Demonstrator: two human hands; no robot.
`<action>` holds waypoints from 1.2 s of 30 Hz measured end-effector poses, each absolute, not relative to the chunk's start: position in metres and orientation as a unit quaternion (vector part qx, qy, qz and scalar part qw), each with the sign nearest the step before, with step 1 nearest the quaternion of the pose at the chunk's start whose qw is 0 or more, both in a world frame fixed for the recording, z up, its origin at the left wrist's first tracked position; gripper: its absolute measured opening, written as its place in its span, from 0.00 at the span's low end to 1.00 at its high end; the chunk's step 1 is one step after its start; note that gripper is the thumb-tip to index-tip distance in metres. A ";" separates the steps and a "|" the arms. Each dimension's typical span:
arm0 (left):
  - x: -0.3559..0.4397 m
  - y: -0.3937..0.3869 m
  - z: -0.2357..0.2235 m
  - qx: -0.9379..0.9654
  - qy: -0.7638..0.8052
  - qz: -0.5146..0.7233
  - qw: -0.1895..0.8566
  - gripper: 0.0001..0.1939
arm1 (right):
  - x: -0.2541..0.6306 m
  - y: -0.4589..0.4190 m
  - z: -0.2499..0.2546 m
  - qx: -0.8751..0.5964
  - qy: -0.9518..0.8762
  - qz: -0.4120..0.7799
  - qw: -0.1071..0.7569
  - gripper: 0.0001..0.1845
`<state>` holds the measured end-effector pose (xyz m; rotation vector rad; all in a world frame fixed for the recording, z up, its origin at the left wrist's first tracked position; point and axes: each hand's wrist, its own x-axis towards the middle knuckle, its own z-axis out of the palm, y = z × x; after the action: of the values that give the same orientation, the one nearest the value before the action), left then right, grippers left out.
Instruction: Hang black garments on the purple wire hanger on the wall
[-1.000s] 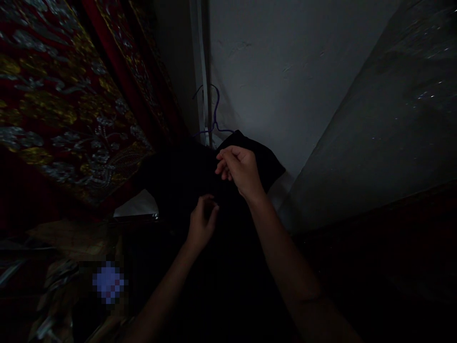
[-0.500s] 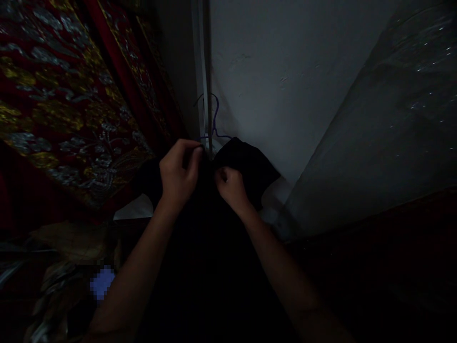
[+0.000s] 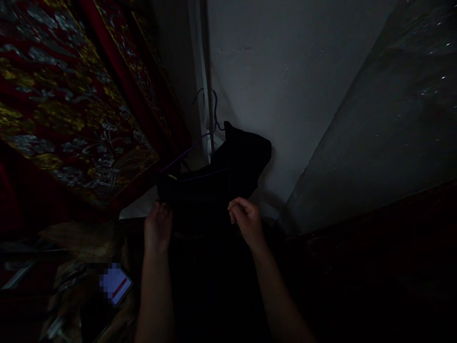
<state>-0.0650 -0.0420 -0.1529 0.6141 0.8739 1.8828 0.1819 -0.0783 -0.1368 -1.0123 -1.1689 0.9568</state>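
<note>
A black short-sleeved garment hangs partly on a thin purple hanger, hooked by a narrow pale strip on the wall. The hanger's left arm shows bare above the cloth, while the right shoulder still covers its other side. My left hand is closed on the garment's left part, its fingertips curled into the dark cloth. Lower on the right side, my right hand pinches the same cloth with bent fingers. Darkness hides the garment's lower part.
Red cloth with gold and silver decoration hangs at the left. A grey wall stands behind, with shiny clear sheeting at the right. A lit phone lies among clutter at the lower left.
Both hands have moved down from the neckline and farther apart. The garment's left shoulder has come off the hanger, which now tilts down to the left.
</note>
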 end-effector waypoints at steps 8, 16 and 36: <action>-0.050 -0.055 -0.155 0.494 0.501 0.577 0.415 0.19 | 0.223 -0.071 -0.149 -0.457 -0.456 0.328 0.689 0.10; -0.056 -0.067 -0.145 0.632 0.545 0.453 0.314 0.14 | 0.206 -0.073 -0.153 -0.442 -0.465 0.353 0.681 0.10; -0.004 -0.071 -0.116 0.692 0.354 0.529 0.340 0.14 | 0.170 -0.077 -0.105 -0.372 -0.715 0.442 0.392 0.19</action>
<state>-0.0045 -0.0714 -0.1159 1.8012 0.9219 1.3773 0.1697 -0.0767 -0.1053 -0.9457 -1.8167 1.1234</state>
